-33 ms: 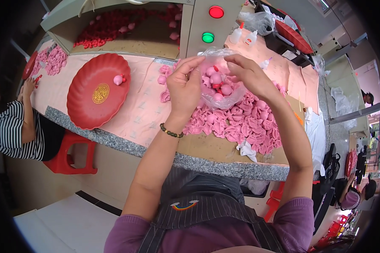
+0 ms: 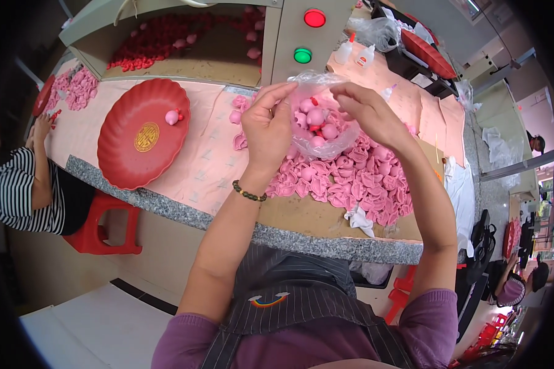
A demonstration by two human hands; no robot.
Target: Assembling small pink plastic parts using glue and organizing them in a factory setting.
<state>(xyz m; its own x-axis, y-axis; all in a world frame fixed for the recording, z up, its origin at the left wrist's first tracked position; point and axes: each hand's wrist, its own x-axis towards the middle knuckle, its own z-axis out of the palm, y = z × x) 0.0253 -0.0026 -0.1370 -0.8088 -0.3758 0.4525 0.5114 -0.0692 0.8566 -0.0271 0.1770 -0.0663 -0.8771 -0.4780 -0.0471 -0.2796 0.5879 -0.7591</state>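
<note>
A clear plastic bag (image 2: 338, 147) stands with its mouth spread over the worktop, holding several round pink pieces (image 2: 316, 117) with small red parts among them. My left hand (image 2: 268, 126) pinches the bag's left rim between thumb and bent fingers. On the other side my right hand (image 2: 368, 109) curls over the right rim, its thumb mostly hidden. Below and around the bag lies a heap of pink petal-like pieces (image 2: 372, 194). Left of my hands, a large red scalloped plate (image 2: 120, 144) carries one pink ball with a red end (image 2: 172, 117) and a gold emblem.
Behind stands a grey open-fronted machine (image 2: 280, 37) with red and green buttons and more pieces inside. White squeeze bottles (image 2: 364, 56) are at the back right. A crumpled white tissue (image 2: 359, 219) lies near the granite edge. Another person in stripes (image 2: 24, 190) works at left beside a red stool (image 2: 108, 224).
</note>
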